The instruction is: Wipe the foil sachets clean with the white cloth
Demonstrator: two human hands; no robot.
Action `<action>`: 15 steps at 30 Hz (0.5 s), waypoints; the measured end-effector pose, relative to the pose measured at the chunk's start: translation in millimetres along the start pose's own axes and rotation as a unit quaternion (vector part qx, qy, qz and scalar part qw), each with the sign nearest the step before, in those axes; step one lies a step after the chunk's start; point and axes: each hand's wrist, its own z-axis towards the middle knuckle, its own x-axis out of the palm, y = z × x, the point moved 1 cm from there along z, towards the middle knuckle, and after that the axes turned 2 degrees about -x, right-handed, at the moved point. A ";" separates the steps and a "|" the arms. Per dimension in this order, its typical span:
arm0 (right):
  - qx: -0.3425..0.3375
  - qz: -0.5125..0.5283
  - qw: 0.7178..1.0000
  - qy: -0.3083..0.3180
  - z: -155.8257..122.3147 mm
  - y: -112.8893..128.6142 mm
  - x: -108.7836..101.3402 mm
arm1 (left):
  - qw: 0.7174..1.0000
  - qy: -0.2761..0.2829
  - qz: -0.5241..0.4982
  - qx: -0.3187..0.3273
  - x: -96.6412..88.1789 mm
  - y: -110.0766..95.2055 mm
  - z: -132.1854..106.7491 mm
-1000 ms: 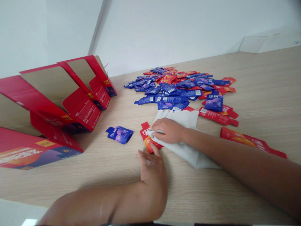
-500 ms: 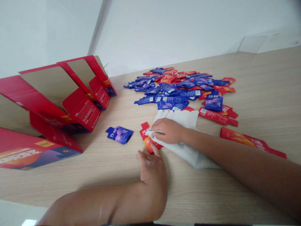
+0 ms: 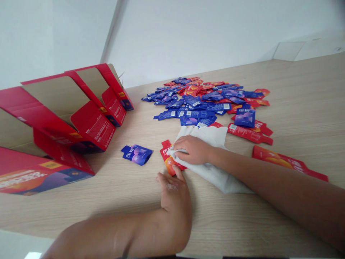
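My right hand [image 3: 192, 150] is closed on a white cloth [image 3: 215, 169] and presses it onto a red pouch [image 3: 169, 162] lying on the wooden table [image 3: 296, 118]. My left hand [image 3: 174, 190] rests just below, its fingertips holding down the pouch's near edge. A single blue pouch [image 3: 137, 154] lies flat to the left of both hands.
A heap of several blue and red pouches [image 3: 207, 102] spreads behind my right hand. One long red pouch [image 3: 288, 162] lies beside my right forearm. Open red cardboard boxes [image 3: 61, 122] stand at the left. A white wall rises behind the table.
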 end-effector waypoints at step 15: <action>-0.004 -0.004 1.000 0.000 -0.3 -0.3 1.0 | 1.000 0.026 0.005 0.004 -0.8 0.2 -0.5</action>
